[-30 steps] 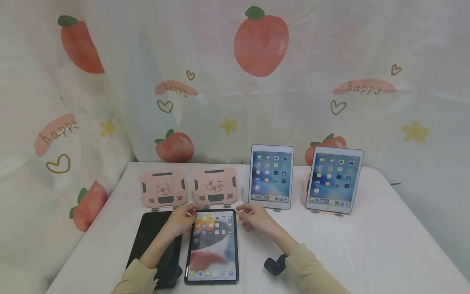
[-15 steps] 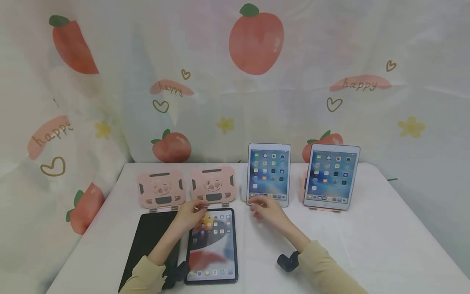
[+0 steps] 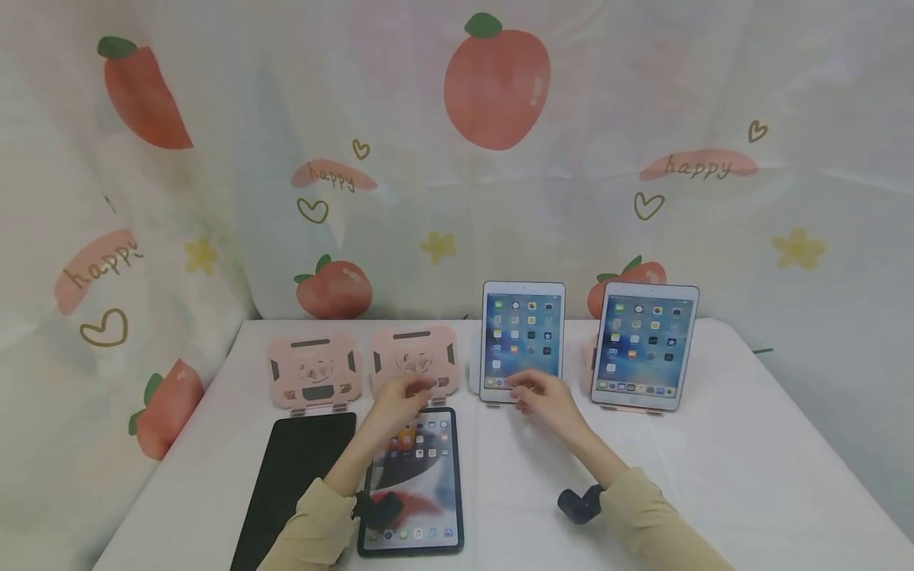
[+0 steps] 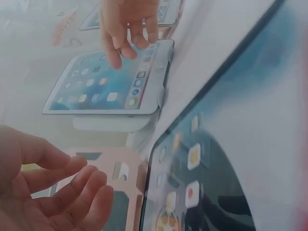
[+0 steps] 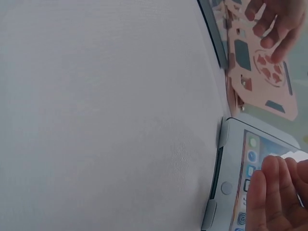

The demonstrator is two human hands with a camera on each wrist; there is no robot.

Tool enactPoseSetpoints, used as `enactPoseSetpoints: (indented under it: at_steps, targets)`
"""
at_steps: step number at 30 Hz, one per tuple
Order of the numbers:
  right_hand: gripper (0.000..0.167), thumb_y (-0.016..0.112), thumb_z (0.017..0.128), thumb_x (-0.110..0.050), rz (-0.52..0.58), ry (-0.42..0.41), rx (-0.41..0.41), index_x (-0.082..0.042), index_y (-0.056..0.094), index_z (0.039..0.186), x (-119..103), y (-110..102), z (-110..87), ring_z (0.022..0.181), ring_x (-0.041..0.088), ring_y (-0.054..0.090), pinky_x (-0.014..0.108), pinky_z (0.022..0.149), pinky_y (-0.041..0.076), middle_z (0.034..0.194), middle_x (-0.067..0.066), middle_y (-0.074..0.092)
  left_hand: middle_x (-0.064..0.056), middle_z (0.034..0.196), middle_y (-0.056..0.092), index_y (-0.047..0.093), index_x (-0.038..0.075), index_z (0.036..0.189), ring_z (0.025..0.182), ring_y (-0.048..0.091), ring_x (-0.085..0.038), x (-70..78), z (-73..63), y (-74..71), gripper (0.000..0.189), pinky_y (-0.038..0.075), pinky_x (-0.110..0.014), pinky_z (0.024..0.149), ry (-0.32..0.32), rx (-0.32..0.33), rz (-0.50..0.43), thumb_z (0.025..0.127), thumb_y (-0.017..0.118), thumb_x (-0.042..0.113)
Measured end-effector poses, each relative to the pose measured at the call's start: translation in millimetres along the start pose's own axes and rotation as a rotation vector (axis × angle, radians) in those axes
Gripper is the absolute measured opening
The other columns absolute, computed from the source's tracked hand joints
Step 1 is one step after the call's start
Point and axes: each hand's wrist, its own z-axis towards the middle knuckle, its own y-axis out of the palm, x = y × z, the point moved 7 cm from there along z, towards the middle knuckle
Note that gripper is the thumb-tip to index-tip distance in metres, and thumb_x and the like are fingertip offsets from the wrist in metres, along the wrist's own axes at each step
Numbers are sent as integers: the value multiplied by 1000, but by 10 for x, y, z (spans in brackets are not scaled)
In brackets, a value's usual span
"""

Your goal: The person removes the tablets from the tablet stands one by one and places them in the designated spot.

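Observation:
My left hand (image 3: 395, 408) hovers over the top end of a black-rimmed tablet (image 3: 421, 507) lying screen up, in front of a pink tablet stand (image 3: 400, 341). Its fingers are loosely bent with nothing between them, as the left wrist view shows. My right hand (image 3: 548, 403) is before the lower edge of a white tablet (image 3: 524, 333) propped upright on a stand. In the right wrist view the right hand's fingers (image 5: 272, 185) look relaxed and hold nothing. Whether they touch the screen I cannot tell.
Another pink stand (image 3: 315, 349) stands at the left, with a dark tablet (image 3: 296, 468) lying before it. A second white tablet (image 3: 646, 349) leans on a stand at the right. A fruit-print curtain (image 3: 400, 95) hangs behind the white table (image 3: 757, 492).
Both hands have shifted right. The right hand has left the black-rimmed tablet's top corner and come in front of the propped white tablet; the left has risen from that tablet's left corner.

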Motion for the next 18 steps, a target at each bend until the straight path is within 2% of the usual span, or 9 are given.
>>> enactPoseSetpoints:
  at_steps: [4,8,11,14,15,18]
  targets:
    - [25,55,94,-9,-10,-8,29,3,63,114,-17,-86,0,76,16,64,23,68,55,100,21,66,-13,122,64,63,9,122,109,61,-27,62,52,57,28,54,-38,91,-13,4,-32,96,55,16]
    - [26,55,95,-10,-24,-17,44,2,63,116,-10,-147,12,80,18,65,24,70,55,103,21,66,-9,113,66,66,12,116,100,63,-23,149,118,92,23,51,-42,90,27,34,-1,95,56,17]
    - [26,55,95,-11,-30,-12,64,1,63,116,6,-192,27,80,15,65,21,71,55,105,20,67,-7,107,66,67,13,114,94,62,-19,203,159,104,22,51,-44,87,57,60,27,94,57,17]
    - [26,54,95,-10,-28,-14,79,1,62,118,15,-236,44,81,13,64,17,71,53,106,21,66,-8,105,65,68,12,112,91,61,-19,243,190,108,22,51,-38,81,66,79,24,93,58,16]
    - [26,54,95,-9,-26,-16,86,2,61,118,14,-250,50,82,13,64,17,72,53,106,22,66,-9,105,65,68,11,112,91,60,-20,255,202,110,22,52,-34,75,70,83,23,93,58,16]
    - [28,53,95,-7,-17,-24,103,3,59,120,4,-294,68,87,18,65,16,73,52,109,24,64,-9,106,65,68,11,111,90,59,-20,290,232,110,21,48,-27,69,62,101,27,93,58,16]
